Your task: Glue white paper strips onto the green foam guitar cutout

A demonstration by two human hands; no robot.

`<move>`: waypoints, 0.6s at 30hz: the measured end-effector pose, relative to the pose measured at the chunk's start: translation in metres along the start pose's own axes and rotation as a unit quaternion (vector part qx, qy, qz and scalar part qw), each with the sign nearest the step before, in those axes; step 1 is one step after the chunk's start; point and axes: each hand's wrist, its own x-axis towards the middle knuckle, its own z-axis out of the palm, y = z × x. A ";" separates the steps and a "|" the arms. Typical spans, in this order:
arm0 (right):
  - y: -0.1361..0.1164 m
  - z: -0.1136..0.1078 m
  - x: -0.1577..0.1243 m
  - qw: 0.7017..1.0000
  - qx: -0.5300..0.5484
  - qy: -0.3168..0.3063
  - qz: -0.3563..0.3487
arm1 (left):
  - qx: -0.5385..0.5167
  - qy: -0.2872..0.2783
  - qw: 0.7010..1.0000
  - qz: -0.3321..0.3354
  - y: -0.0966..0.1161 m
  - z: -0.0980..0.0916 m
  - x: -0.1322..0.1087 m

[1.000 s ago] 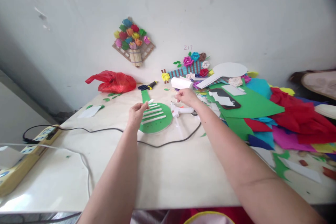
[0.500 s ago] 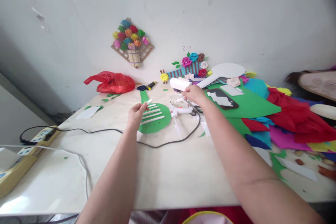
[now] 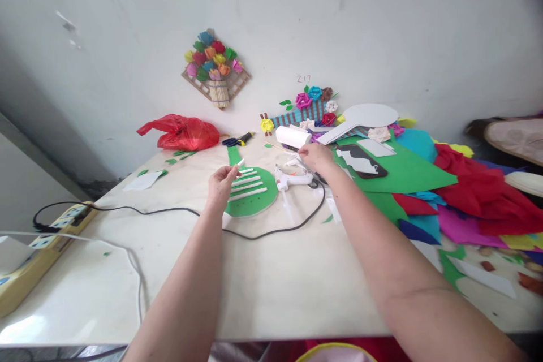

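Note:
My left hand [image 3: 220, 181] pinches a short white strip [image 3: 240, 163] and holds it just above the left edge of a green racket-shaped paper cutout [image 3: 253, 196], which bears several white strips. My right hand [image 3: 316, 156] hovers with its fingers closed beside a white glue gun [image 3: 292, 180] that lies on the table. What those fingers hold I cannot make out. A white paper roll [image 3: 292, 136] lies just behind that hand.
A black cord [image 3: 271, 232] runs from the glue gun to a power strip [image 3: 63, 226] at the left. Coloured paper sheets [image 3: 424, 181] pile up on the right. A red plastic bag [image 3: 182, 133], scissors [image 3: 238, 139] and paper-flower crafts [image 3: 309, 106] stand by the wall.
My right hand moved a little right and back, from over the glue gun toward the paper roll. My left hand stayed put with the strip.

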 end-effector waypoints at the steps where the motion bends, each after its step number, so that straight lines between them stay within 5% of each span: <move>1: 0.000 0.005 0.002 1.000 -0.003 -0.011 -0.012 | 0.000 -0.001 1.000 -0.001 0.000 0.000 0.000; 10: -0.005 0.029 0.041 0.976 -0.137 -0.121 -0.121 | -0.010 0.000 1.000 -0.013 0.003 0.005 -0.003; 18: 0.000 0.038 0.054 0.959 -0.188 -0.132 -0.165 | -0.018 -0.015 1.000 -0.021 0.009 0.010 -0.005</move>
